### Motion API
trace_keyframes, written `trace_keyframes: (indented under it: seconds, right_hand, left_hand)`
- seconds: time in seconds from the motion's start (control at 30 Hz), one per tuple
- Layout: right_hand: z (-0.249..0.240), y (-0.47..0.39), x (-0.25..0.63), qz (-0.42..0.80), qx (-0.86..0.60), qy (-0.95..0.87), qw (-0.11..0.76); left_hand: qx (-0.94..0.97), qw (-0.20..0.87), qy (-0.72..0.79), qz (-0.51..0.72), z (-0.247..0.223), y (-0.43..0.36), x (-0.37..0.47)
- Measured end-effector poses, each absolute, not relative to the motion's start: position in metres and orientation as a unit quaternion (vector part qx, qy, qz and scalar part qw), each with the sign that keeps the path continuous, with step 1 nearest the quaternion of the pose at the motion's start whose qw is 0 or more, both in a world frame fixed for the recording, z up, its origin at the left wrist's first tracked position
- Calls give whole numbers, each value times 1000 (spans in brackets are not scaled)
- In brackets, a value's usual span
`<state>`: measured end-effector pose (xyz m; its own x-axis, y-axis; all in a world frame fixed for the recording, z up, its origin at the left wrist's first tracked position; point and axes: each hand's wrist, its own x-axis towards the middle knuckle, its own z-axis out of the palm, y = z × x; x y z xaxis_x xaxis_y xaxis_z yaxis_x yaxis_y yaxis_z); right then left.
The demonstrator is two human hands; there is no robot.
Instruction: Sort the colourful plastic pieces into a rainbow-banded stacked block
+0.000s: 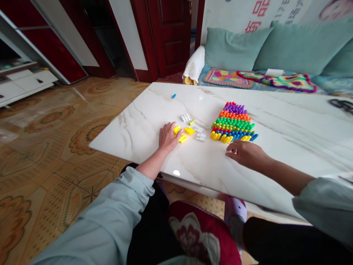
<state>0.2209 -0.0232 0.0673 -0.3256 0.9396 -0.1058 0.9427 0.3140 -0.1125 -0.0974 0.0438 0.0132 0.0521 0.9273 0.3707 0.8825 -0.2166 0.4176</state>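
Note:
My left hand rests on the white marbled table, fingers stretched and apart, beside small yellow capsule-shaped pieces; thumb and forefinger lie around some of them. More yellow pieces, a yellow-green piece and white pieces lie to its right. My right hand hovers at the near edge of a block of coloured pieces, laid in slanting rows of red, purple, orange, green, blue and yellow. Its fingers are loosely curled, the thumb apart, and nothing shows between them. The nearest row mixes yellow and blue.
One blue piece lies alone near the table's far left. A dark object sits at the right edge. Behind the table stands a sofa with green cushions. A red patterned cushion or stool is between my legs.

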Motion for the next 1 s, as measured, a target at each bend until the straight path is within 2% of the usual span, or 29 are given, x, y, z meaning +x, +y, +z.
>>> trace_keyframes:
  seconds: [0.1, 0.23, 0.37, 0.73, 0.87, 0.93, 1.0]
  right_hand:
    - [66, -26, 214, -114, 565, 817, 26]
    - [65, -30, 204, -109, 541, 832, 49]
    - [66, -32, 199, -92, 552, 826, 61]
    - [67, -27, 193, -62, 548, 830, 83]
    - [71, -27, 189, -65, 549, 830, 74]
    - [72, -27, 186, -84, 550, 829, 47]
    - [73, -28, 181, -130, 545, 828, -17]
  left_hand:
    - [755, 56, 575, 311, 17, 40, -100]
    - [827, 55, 491, 267, 20, 34, -98]
    - [835, 40, 498, 233, 22, 32, -94]
    - [802, 2, 548, 237, 26, 18, -85]
    - [766, 94, 533, 347, 29, 13, -83]
    - [680, 204, 527, 467, 34, 9, -77]
    - [539, 360, 503, 572, 42, 3, -64]
